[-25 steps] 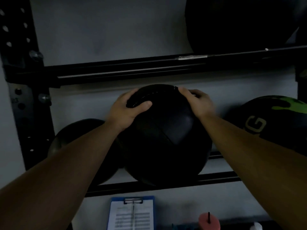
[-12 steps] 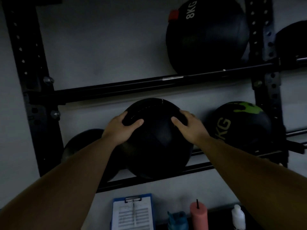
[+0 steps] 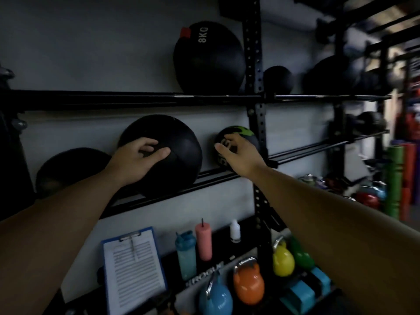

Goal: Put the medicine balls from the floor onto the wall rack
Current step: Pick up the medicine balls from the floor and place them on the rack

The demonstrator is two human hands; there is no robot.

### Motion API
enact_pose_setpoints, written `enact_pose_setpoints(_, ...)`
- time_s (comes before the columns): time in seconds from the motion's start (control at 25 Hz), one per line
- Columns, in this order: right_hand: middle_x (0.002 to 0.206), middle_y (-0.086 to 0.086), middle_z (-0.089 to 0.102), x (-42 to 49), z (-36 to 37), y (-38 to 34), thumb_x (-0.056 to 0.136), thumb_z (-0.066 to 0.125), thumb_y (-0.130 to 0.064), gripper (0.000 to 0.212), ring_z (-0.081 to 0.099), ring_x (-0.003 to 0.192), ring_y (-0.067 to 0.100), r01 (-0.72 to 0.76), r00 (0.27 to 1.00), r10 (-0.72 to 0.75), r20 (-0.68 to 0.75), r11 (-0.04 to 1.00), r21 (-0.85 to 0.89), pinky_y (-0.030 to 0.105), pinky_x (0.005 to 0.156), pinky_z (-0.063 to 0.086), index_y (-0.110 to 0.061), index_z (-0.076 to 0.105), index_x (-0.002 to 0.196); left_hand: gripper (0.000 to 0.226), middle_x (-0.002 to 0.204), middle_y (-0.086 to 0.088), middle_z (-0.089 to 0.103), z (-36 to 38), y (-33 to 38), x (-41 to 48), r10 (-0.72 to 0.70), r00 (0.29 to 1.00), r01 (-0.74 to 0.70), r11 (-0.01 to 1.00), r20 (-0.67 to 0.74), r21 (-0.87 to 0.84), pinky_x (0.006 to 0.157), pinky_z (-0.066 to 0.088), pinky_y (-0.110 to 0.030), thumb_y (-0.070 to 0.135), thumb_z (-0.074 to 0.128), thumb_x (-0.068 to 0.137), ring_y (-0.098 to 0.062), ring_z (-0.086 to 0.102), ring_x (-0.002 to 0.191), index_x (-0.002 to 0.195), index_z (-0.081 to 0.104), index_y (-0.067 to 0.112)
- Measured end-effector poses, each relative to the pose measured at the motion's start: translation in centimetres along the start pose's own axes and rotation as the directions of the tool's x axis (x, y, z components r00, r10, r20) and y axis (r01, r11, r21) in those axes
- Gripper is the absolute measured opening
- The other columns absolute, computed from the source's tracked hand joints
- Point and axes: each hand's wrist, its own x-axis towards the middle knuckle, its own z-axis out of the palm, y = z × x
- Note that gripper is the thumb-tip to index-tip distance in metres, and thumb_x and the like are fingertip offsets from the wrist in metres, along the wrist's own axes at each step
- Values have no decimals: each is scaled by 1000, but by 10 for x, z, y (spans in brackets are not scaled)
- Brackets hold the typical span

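Note:
A large black medicine ball (image 3: 179, 160) rests on the middle rails of the black wall rack (image 3: 211, 178). My left hand (image 3: 138, 158) lies flat on its front, fingers spread. My right hand (image 3: 238, 153) is off that ball and hovers with fingers apart in front of a smaller black-and-green ball (image 3: 243, 133) to the right; whether it touches is unclear. Another dark ball (image 3: 68, 169) sits on the same rails to the left. An 8KG ball (image 3: 209, 60) sits on the upper rail (image 3: 136, 101).
Below the rack stand a blue clipboard (image 3: 134, 269), a teal bottle (image 3: 186, 253), a pink bottle (image 3: 203, 242) and a small white bottle (image 3: 235, 230). Coloured kettlebells (image 3: 248, 285) sit at the bottom right. A rack upright (image 3: 255, 87) and more dark balls (image 3: 331, 76) lie further right.
My right hand has left the big black ball and moved right, in front of the green-marked ball. My view has swung right and pulled back. The left hand stays on the ball.

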Motion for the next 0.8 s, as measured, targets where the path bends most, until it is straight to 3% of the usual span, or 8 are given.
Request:
enact_pose_setpoints(0.16, 150, 4, 58, -92, -55, -2, 89, 53, -77, 74, 59, 133, 29, -104, 992, 94, -78, 985, -140, 48, 108, 50, -36, 48, 151, 83, 126, 3, 74, 42, 29, -52, 70, 991, -56, 991, 110, -124, 106, 54, -43, 90, 66, 60, -25, 69, 122, 126, 70, 39)
enact_pose_setpoints(0.36, 146, 2, 59, -178, -147, 7, 86, 49, -83, 78, 65, 116, 26, -273, 956, 217, -196, 903, -331, 45, 97, 55, -39, 48, 150, 85, 128, 2, 71, 102, 108, -92, 179, 940, -113, 966, 290, -233, 92, 48, -32, 90, 64, 60, -22, 65, 120, 127, 67, 37)
enact_pose_setpoints(0.48, 139, 4, 64, -215, -195, 21, 89, 51, -78, 74, 65, 120, 26, -316, 935, 224, -275, 877, -361, 43, 99, 53, -35, 52, 149, 82, 129, -2, 70, 146, 148, -115, 241, 901, -144, 950, 360, -277, 90, 47, -28, 82, 75, 70, -22, 67, 117, 133, 69, 30)
enact_pose_setpoints(0.6, 141, 7, 63, -252, -240, 36, 93, 54, -72, 70, 63, 123, 28, -368, 915, 259, -310, 851, -375, 44, 100, 53, -28, 54, 148, 112, 124, 1, 72, 187, 179, -139, 263, 884, -156, 945, 386, -287, 98, 55, -36, 111, 58, 41, -20, 70, 113, 126, 68, 37)
enact_pose_setpoints(0.68, 143, 7, 65, -282, -270, 54, 90, 56, -74, 73, 64, 124, 27, -412, 895, 290, -338, 828, -380, 44, 100, 54, -29, 55, 147, 129, 121, 5, 73, 220, 198, -154, 245, 868, -138, 955, 431, -264, 104, 55, -41, 115, 50, 31, -20, 70, 113, 131, 68, 36)
enact_pose_setpoints(0.8, 139, 5, 68, -332, -315, 97, 89, 60, -73, 69, 65, 123, 25, -501, 849, 361, -386, 781, -373, 39, 99, 53, -31, 58, 144, 112, 122, 7, 73, 273, 231, -182, 241, 815, -143, 965, 527, -221, 101, 53, -38, 106, 59, 49, -20, 70, 112, 135, 67, 35)
